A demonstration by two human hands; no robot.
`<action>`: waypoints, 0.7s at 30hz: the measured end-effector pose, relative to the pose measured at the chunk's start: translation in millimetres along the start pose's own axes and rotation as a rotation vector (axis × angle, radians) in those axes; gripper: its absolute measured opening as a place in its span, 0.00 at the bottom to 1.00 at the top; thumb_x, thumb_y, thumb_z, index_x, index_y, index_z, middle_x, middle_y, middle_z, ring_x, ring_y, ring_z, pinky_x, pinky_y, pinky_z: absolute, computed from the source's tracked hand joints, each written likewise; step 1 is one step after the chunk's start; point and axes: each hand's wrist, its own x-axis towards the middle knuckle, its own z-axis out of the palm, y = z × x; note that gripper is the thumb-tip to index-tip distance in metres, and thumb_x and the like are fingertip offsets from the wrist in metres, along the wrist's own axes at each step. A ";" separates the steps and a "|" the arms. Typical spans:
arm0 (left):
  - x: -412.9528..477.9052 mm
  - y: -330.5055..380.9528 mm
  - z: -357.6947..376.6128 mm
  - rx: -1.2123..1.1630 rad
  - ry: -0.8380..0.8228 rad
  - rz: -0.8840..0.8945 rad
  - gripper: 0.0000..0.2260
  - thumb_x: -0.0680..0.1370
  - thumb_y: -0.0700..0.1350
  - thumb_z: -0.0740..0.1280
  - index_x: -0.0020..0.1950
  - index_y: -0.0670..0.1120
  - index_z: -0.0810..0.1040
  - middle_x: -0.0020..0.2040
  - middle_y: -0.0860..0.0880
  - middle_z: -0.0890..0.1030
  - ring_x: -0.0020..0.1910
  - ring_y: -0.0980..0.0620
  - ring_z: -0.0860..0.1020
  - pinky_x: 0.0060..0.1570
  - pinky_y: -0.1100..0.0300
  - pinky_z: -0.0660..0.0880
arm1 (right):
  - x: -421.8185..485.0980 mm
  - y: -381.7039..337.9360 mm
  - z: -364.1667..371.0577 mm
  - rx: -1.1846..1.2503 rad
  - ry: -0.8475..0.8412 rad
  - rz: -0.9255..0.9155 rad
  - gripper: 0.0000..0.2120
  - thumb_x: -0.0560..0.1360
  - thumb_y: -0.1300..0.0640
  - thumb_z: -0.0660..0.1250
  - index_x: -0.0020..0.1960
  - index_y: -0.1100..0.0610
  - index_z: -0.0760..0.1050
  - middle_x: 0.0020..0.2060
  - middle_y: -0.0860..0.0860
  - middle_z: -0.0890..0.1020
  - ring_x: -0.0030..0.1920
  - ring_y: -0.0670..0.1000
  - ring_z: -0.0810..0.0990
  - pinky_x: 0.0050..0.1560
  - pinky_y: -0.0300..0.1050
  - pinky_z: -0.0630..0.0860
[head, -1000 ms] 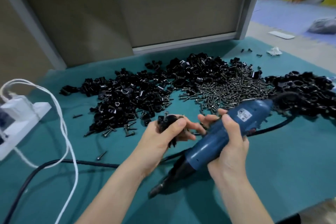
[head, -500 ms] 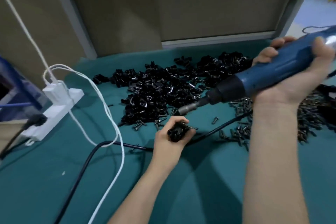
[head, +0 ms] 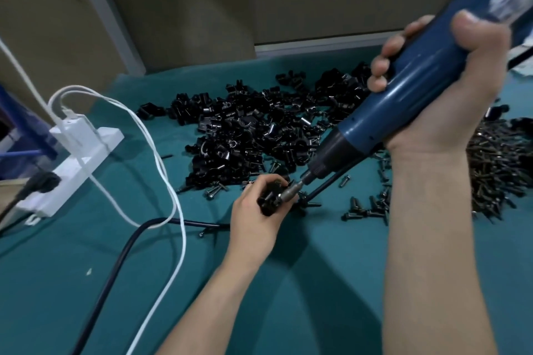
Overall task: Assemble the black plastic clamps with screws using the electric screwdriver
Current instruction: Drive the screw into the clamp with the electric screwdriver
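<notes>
My left hand (head: 255,220) grips a black plastic clamp (head: 269,200) just above the teal table (head: 317,305). My right hand (head: 438,89) holds the blue electric screwdriver (head: 409,81), tilted down to the left. Its metal bit (head: 291,190) meets the clamp in my left hand. A big heap of black clamps (head: 253,135) lies behind. Dark screws (head: 499,170) are piled at the right, with loose ones (head: 366,207) scattered near my right forearm.
A white power strip (head: 72,164) with a white charger (head: 75,127) sits at the left edge. White cables (head: 161,170) and a black cord (head: 115,262) loop over the cloth in front of my left arm. Beige partition panels (head: 187,8) stand behind the table.
The screwdriver came up from lying low across my hands, swung right, then tilted down until its bit reached the clamp. My left hand kept its clamp and stayed low. The view turned left.
</notes>
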 end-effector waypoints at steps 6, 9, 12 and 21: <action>-0.6 2.2 1.1 -0.012 -0.023 0.003 0.17 0.73 0.44 0.75 0.42 0.67 0.74 0.40 0.56 0.79 0.38 0.63 0.75 0.39 0.73 0.67 | -5.9 1.5 2.2 0.021 -0.050 -0.038 0.09 0.70 0.52 0.62 0.41 0.58 0.73 0.32 0.51 0.78 0.30 0.49 0.74 0.28 0.39 0.72; -1.0 2.2 1.7 0.003 -0.046 0.008 0.16 0.73 0.43 0.75 0.43 0.64 0.74 0.39 0.56 0.78 0.37 0.63 0.74 0.39 0.73 0.66 | -8.7 2.5 4.6 -0.002 -0.069 -0.033 0.08 0.71 0.53 0.60 0.42 0.58 0.71 0.32 0.51 0.77 0.29 0.50 0.73 0.28 0.39 0.71; -1.4 0.5 1.7 0.012 -0.073 0.000 0.15 0.73 0.43 0.75 0.45 0.62 0.75 0.39 0.55 0.78 0.37 0.62 0.75 0.40 0.71 0.67 | -8.2 2.4 7.6 -0.032 -0.136 -0.067 0.11 0.66 0.52 0.64 0.42 0.59 0.71 0.31 0.53 0.76 0.27 0.51 0.73 0.27 0.39 0.70; -1.7 -0.5 2.5 0.032 -0.054 -0.010 0.14 0.73 0.43 0.74 0.43 0.62 0.75 0.36 0.63 0.80 0.36 0.64 0.76 0.38 0.73 0.68 | -6.6 5.3 9.1 -0.068 -0.194 -0.132 0.12 0.67 0.51 0.64 0.42 0.60 0.71 0.30 0.52 0.76 0.25 0.49 0.73 0.26 0.38 0.71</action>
